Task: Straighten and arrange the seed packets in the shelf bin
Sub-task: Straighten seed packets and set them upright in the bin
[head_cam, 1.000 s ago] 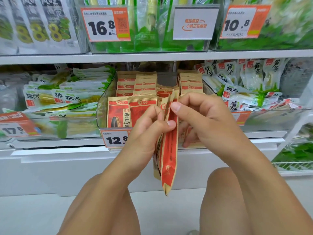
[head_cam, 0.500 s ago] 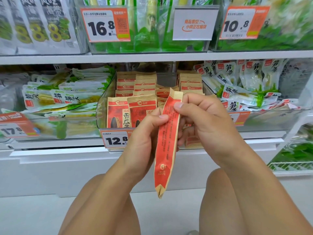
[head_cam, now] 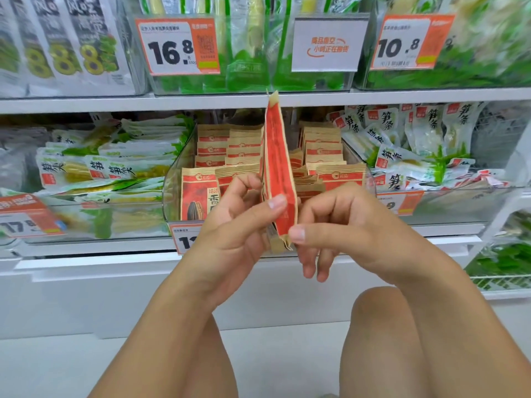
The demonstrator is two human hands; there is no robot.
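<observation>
A red and tan seed packet [head_cam: 278, 156] stands upright and edge-on in front of the shelf, its top near the shelf lip above. My left hand [head_cam: 238, 225] pinches its lower part from the left, thumb across the red face. My right hand [head_cam: 342, 225] pinches its bottom corner from the right, the other fingers loosely curled below. Behind it a clear shelf bin [head_cam: 178, 170] holds several more seed packets [head_cam: 321, 147] in rows, some upright, some leaning in the middle.
Neighbouring bins hold green and white bamboo-shoot packs on the left [head_cam: 115, 168] and right [head_cam: 416, 145]. The shelf above [head_cam: 115, 103] carries price tags and green packs. A white shelf base [head_cam: 86, 282] and my knees lie below.
The packet has been flipped from hanging down below my hands to standing up above them. Both hands now grip its lower end instead of its top.
</observation>
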